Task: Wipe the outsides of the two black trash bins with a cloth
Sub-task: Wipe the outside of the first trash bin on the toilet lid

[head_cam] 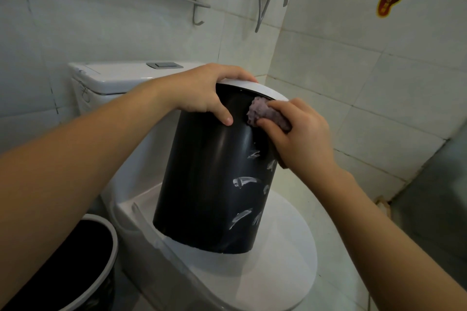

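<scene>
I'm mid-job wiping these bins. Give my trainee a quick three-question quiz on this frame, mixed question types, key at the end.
1. True or false: the black bin being wiped stands on the floor.
2. Which hand holds the purple cloth? A) left hand B) right hand
3. Where is the second bin?

Key:
1. False. It rests tilted on the closed toilet lid.
2. B. The right hand presses the cloth against the bin's upper side, while the left grips its white rim.
3. At lower left, beside the toilet, below the left forearm.
</scene>
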Demonstrator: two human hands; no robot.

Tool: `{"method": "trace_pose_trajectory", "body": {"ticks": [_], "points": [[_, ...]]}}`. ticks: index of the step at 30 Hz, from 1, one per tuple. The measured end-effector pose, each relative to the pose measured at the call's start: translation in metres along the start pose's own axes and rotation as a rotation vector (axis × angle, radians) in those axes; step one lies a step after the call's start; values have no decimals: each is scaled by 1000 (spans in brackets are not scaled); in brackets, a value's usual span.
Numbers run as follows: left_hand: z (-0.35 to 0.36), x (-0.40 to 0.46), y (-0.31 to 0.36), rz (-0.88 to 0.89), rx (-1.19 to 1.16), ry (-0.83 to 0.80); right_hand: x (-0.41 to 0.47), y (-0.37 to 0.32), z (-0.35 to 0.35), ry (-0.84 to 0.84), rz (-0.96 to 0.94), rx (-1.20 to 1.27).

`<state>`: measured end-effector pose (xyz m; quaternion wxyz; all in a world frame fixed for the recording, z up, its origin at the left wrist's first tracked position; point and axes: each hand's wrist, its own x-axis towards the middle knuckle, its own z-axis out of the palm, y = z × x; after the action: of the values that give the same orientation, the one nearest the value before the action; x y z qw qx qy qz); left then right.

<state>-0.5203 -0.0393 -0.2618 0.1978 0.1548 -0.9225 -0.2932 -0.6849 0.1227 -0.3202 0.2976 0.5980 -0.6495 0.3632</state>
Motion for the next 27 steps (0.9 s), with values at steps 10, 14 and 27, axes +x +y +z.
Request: {"method": "trace_pose_trajectory", "body": {"ticks": [10, 14, 27], "points": [[0, -3, -1, -1, -23, 11, -9, 0, -3, -22, -136, -55], [-1, -3, -1, 1, -28, 7, 5, 0, -1, 23, -9, -39], [0, -5, -4, -1, -34, 27, -31, -4, -2, -46, -202, -7]]}}
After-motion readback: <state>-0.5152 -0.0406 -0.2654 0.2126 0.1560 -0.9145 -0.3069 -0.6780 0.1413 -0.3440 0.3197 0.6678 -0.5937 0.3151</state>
